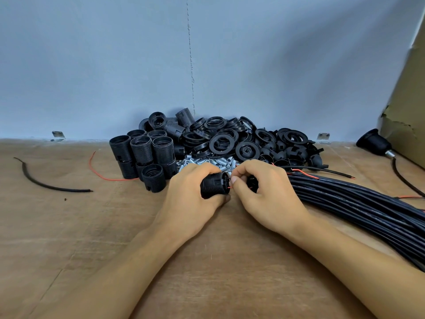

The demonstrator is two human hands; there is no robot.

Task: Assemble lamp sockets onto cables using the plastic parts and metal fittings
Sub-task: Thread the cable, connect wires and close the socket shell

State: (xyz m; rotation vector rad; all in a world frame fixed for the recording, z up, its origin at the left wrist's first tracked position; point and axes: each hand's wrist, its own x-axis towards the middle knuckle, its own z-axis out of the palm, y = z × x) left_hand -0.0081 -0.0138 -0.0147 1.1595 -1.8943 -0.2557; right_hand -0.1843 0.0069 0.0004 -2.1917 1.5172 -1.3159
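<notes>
From my remote seat I see both hands low over the wooden surface [207, 261], close together at its middle. The left hand [190, 196] grips a black threaded socket body [213, 186], which lies on its side with its narrow end facing right. The right hand [264, 196] curls its fingers round a smaller black plastic part [251, 180], and its thumb tip sits just beside the socket's end. A thin red wire [230, 187] shows in the gap between the two parts; I cannot tell exactly where it ends.

A thick bundle of black cables [356, 203] runs from behind the right hand toward the lower right. Just beyond the knuckles lies a heap of small metal fittings [207, 162]. Left of it stand more threaded socket bodies [141, 153], upright and stacked. Behind are piles of black rings [223, 139] and domed caps [292, 153], against the blue wall [115, 65].

At far left lie a loose piece of black cable [46, 184] and a stray red strand [101, 176]. At far right an assembled socket [373, 141] on its cable rests beside a cardboard box [409, 111].
</notes>
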